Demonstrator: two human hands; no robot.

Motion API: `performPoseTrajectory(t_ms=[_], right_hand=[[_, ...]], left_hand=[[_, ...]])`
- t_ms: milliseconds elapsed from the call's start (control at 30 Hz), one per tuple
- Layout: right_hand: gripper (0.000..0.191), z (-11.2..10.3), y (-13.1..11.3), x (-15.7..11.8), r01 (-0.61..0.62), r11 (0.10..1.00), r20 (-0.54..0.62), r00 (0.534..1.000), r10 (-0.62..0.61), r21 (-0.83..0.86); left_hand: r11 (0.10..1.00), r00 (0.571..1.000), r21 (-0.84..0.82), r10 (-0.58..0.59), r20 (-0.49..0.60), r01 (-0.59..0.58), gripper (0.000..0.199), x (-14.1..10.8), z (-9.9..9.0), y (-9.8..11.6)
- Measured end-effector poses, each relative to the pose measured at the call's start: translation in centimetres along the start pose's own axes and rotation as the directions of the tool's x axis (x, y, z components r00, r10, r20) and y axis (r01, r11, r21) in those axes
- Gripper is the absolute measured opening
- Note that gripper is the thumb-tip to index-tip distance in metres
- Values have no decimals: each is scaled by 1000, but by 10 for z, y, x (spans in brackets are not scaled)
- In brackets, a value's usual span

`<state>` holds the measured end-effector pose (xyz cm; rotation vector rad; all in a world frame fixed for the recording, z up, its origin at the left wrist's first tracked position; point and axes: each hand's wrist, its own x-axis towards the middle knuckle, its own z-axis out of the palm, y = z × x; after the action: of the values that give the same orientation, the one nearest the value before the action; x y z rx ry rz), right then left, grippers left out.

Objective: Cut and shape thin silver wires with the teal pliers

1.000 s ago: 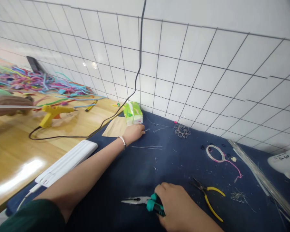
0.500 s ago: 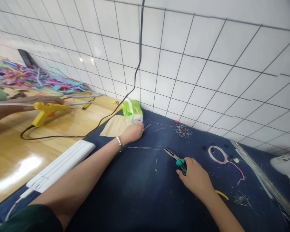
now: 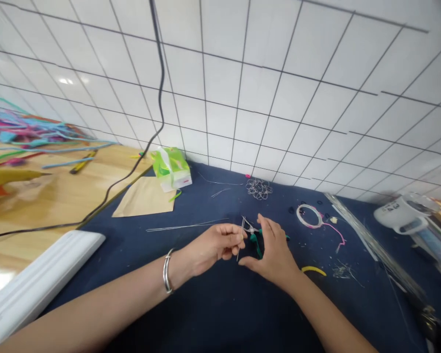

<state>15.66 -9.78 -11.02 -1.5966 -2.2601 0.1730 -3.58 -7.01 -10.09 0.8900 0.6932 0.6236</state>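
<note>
My left hand (image 3: 218,245), with a silver bangle at the wrist, pinches a few short, thin metal wires (image 3: 243,223) between thumb and fingertips. Close by on the right, my right hand (image 3: 274,250) has its thumb and fingers spread apart around the wires' side. Beneath and behind it lie pliers with green handles (image 3: 256,245), jaws apart, partly covered by the hand. Two long straight wires (image 3: 176,227) rest on the dark blue mat (image 3: 206,309) left of the hands.
Behind the hands lie a looped wire piece (image 3: 259,189), a tissue pack (image 3: 172,169) and a brown paper sheet (image 3: 145,198). A ring-shaped coil (image 3: 297,215), wire scraps (image 3: 345,272) and a mug (image 3: 399,215) are rightward. A white power strip (image 3: 40,287) and glue gun (image 3: 11,179) are leftward.
My left hand has come from beside the tissue pack to the middle with wires pinched in it. My right hand has let go of the pliers and spread its fingers. The view has swung right.
</note>
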Motion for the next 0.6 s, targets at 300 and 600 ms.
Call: performPoseTrajectory(t_ms=[300, 600], right_hand=[[109, 3, -7, -3, 41, 954, 153, 984, -89, 297], [98, 5, -7, -5, 78, 946, 74, 991, -107, 316]], left_hand=[[996, 999, 86, -41, 23, 39, 19, 5, -2, -17], [991, 998, 123, -64, 28, 60, 20, 5, -2, -17]])
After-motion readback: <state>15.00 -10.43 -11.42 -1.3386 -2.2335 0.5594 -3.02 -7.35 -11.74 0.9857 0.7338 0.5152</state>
